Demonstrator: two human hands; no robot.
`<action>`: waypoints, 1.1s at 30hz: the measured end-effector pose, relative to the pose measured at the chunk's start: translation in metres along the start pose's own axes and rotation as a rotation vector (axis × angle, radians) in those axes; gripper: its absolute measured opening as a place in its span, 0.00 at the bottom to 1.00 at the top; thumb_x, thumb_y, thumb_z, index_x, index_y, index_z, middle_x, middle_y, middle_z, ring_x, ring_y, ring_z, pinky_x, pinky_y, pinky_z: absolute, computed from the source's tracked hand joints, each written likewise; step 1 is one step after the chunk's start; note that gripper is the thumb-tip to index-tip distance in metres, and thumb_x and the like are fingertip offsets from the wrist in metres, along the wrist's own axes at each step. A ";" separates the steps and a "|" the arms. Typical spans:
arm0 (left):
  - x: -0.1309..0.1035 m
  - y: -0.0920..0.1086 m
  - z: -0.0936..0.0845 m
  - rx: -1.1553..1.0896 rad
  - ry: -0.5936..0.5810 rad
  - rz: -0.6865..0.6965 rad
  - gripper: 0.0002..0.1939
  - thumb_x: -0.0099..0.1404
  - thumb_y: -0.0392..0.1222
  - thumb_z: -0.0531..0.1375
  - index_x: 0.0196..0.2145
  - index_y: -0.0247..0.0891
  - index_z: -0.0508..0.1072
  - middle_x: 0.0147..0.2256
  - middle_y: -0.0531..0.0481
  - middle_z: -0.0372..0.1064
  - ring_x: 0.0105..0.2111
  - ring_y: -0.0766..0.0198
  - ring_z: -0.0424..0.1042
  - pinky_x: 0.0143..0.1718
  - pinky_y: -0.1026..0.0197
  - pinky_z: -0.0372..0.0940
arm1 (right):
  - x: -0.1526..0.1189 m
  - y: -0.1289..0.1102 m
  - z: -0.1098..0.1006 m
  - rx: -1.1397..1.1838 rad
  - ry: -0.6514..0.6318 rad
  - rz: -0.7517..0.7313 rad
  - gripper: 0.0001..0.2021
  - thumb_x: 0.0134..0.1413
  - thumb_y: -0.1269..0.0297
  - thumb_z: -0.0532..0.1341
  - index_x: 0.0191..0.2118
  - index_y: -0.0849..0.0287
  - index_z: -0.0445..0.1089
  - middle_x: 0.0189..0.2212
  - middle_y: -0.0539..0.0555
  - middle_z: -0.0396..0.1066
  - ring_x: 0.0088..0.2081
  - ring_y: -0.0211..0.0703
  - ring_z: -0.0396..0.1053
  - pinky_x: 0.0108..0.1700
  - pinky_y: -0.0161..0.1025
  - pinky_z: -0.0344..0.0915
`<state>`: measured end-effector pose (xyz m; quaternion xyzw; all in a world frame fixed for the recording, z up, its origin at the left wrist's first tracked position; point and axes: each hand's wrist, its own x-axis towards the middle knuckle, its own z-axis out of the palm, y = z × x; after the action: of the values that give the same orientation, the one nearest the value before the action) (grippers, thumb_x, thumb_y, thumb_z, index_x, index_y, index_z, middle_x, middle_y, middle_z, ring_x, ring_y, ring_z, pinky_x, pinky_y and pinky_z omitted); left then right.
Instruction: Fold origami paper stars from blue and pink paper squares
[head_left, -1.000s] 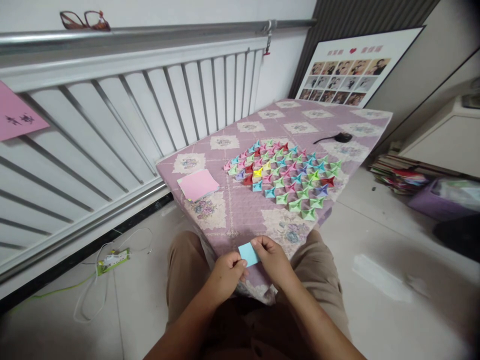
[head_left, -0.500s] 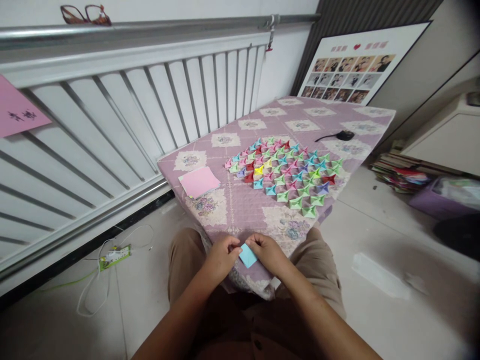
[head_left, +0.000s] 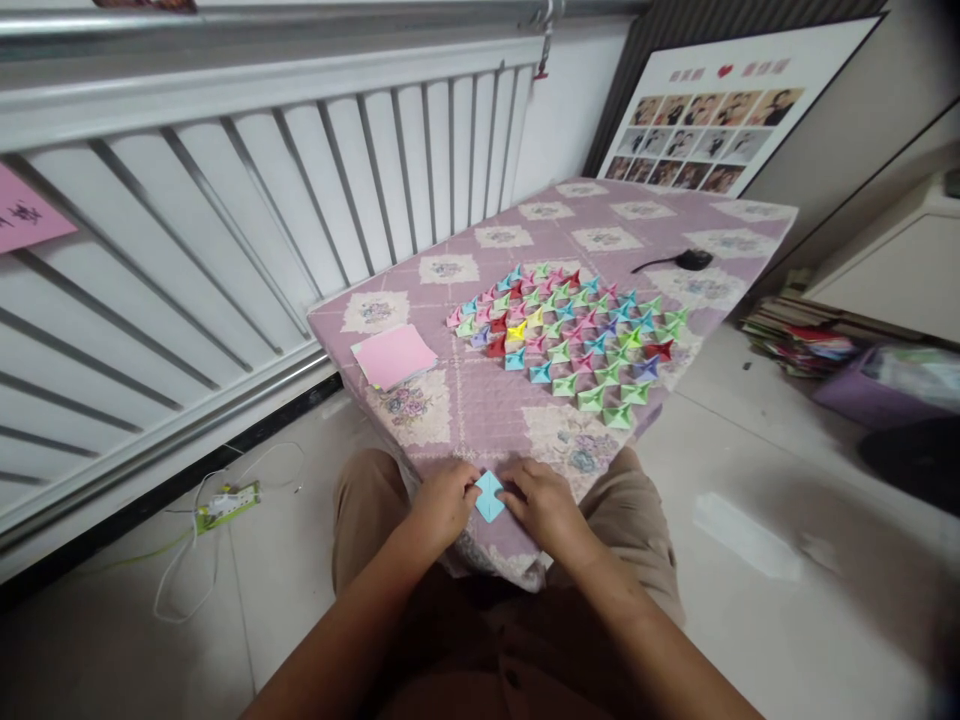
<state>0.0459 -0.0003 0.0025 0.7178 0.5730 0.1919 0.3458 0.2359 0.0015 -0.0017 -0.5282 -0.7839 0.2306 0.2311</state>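
Note:
A small light-blue folded paper square [head_left: 490, 497] lies turned like a diamond at the near corner of the table, creases showing on its upper face. My left hand [head_left: 447, 497] pinches its left corner between thumb and fingers. On the opposite side, my right hand [head_left: 541, 500] grips the right corner, thumb on the paper. Farther up the cloth stand rows of folded paper pieces [head_left: 590, 398] in green, pink, blue, red, yellow and purple. To the left lies a stack of pink paper sheets [head_left: 394, 357].
A purple flowered cloth [head_left: 487, 415] covers the table. A black object with a short cable [head_left: 694, 260] lies toward its far right. The white radiator [head_left: 247, 230] runs along the left side. On the floor sits a power strip [head_left: 229, 506] with cords.
The blue paper has turned to a more upright diamond and shifted slightly left. My right hand has moved down along its right side. The whole view has tilted a little downward.

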 end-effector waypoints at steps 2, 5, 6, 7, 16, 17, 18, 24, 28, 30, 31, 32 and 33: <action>0.000 -0.001 -0.001 0.022 -0.014 0.015 0.07 0.61 0.34 0.57 0.37 0.39 0.72 0.35 0.50 0.69 0.37 0.61 0.67 0.41 0.60 0.58 | -0.001 -0.001 0.001 -0.121 -0.009 -0.020 0.08 0.51 0.65 0.64 0.39 0.56 0.72 0.35 0.55 0.69 0.40 0.48 0.65 0.42 0.43 0.58; 0.000 -0.002 -0.003 0.045 -0.064 0.049 0.09 0.60 0.33 0.58 0.39 0.40 0.71 0.38 0.50 0.69 0.39 0.61 0.66 0.42 0.61 0.59 | -0.001 -0.003 0.002 -0.195 -0.010 -0.022 0.09 0.51 0.65 0.64 0.40 0.55 0.72 0.36 0.54 0.69 0.40 0.47 0.65 0.41 0.42 0.57; 0.000 -0.002 -0.005 0.054 -0.082 0.060 0.10 0.59 0.33 0.57 0.40 0.40 0.71 0.38 0.50 0.68 0.39 0.61 0.66 0.42 0.61 0.59 | -0.001 -0.003 0.002 -0.205 -0.011 -0.022 0.08 0.51 0.65 0.64 0.40 0.54 0.72 0.36 0.54 0.69 0.40 0.47 0.65 0.41 0.42 0.57; 0.000 -0.002 -0.006 0.065 -0.097 0.069 0.11 0.60 0.33 0.57 0.41 0.40 0.71 0.39 0.50 0.68 0.40 0.61 0.66 0.43 0.61 0.59 | -0.001 -0.003 0.002 -0.212 -0.011 -0.022 0.08 0.51 0.65 0.64 0.40 0.54 0.72 0.35 0.53 0.69 0.40 0.47 0.66 0.41 0.41 0.56; 0.003 0.004 -0.014 0.178 -0.116 0.111 0.09 0.59 0.32 0.55 0.39 0.39 0.68 0.40 0.48 0.66 0.42 0.60 0.64 0.45 0.59 0.59 | 0.001 -0.003 0.001 -0.180 -0.043 -0.026 0.08 0.51 0.66 0.64 0.40 0.52 0.72 0.36 0.52 0.69 0.41 0.46 0.65 0.42 0.42 0.53; 0.004 0.004 -0.015 0.184 -0.121 0.113 0.09 0.59 0.32 0.55 0.38 0.39 0.68 0.40 0.48 0.67 0.42 0.60 0.64 0.44 0.60 0.60 | 0.002 -0.003 0.001 -0.173 -0.048 -0.023 0.08 0.51 0.66 0.64 0.39 0.52 0.72 0.36 0.52 0.69 0.41 0.46 0.65 0.42 0.42 0.52; 0.005 0.004 -0.016 0.188 -0.132 0.116 0.08 0.60 0.32 0.55 0.38 0.39 0.68 0.39 0.49 0.67 0.41 0.60 0.64 0.43 0.60 0.60 | 0.002 -0.003 0.001 -0.167 -0.055 -0.019 0.08 0.51 0.66 0.64 0.39 0.52 0.71 0.36 0.52 0.69 0.42 0.46 0.65 0.42 0.42 0.52; 0.012 0.001 -0.020 0.211 -0.194 0.123 0.06 0.58 0.34 0.57 0.36 0.39 0.68 0.35 0.51 0.68 0.36 0.62 0.65 0.38 0.62 0.59 | 0.005 -0.003 0.000 -0.155 -0.060 -0.030 0.04 0.51 0.68 0.64 0.34 0.55 0.70 0.34 0.51 0.69 0.40 0.45 0.65 0.42 0.41 0.52; 0.016 -0.003 -0.019 0.223 -0.219 0.143 0.04 0.59 0.34 0.56 0.32 0.39 0.69 0.32 0.53 0.67 0.33 0.63 0.65 0.36 0.63 0.58 | 0.005 -0.004 0.000 -0.166 -0.053 -0.063 0.03 0.51 0.68 0.64 0.31 0.56 0.68 0.32 0.51 0.69 0.38 0.44 0.65 0.41 0.40 0.51; 0.016 -0.005 -0.018 0.231 -0.223 0.151 0.03 0.59 0.34 0.56 0.31 0.39 0.69 0.32 0.53 0.67 0.33 0.64 0.64 0.35 0.64 0.58 | 0.005 -0.004 0.000 -0.175 -0.051 -0.086 0.03 0.52 0.68 0.63 0.30 0.56 0.68 0.32 0.51 0.68 0.38 0.44 0.64 0.40 0.40 0.50; 0.016 -0.006 -0.018 0.236 -0.223 0.157 0.03 0.59 0.34 0.56 0.31 0.39 0.69 0.32 0.52 0.67 0.33 0.64 0.64 0.35 0.64 0.58 | 0.004 -0.004 0.000 -0.181 -0.049 -0.096 0.03 0.52 0.68 0.63 0.30 0.56 0.68 0.31 0.51 0.68 0.38 0.44 0.64 0.40 0.40 0.50; 0.016 -0.006 -0.017 0.241 -0.221 0.162 0.03 0.60 0.34 0.56 0.31 0.39 0.69 0.32 0.52 0.67 0.34 0.63 0.64 0.36 0.64 0.58 | 0.004 -0.004 0.000 -0.187 -0.046 -0.105 0.03 0.53 0.68 0.63 0.30 0.56 0.68 0.31 0.51 0.68 0.38 0.44 0.64 0.40 0.40 0.50; 0.015 -0.006 -0.017 0.247 -0.218 0.167 0.03 0.60 0.34 0.56 0.31 0.39 0.69 0.33 0.52 0.67 0.34 0.63 0.65 0.36 0.63 0.58 | 0.004 -0.003 0.001 -0.191 -0.043 -0.115 0.02 0.53 0.68 0.62 0.31 0.56 0.68 0.31 0.51 0.68 0.38 0.44 0.64 0.40 0.40 0.50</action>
<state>0.0340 0.0195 0.0080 0.8165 0.4898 0.0692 0.2978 0.2318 0.0040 0.0000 -0.4969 -0.8361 0.1524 0.1755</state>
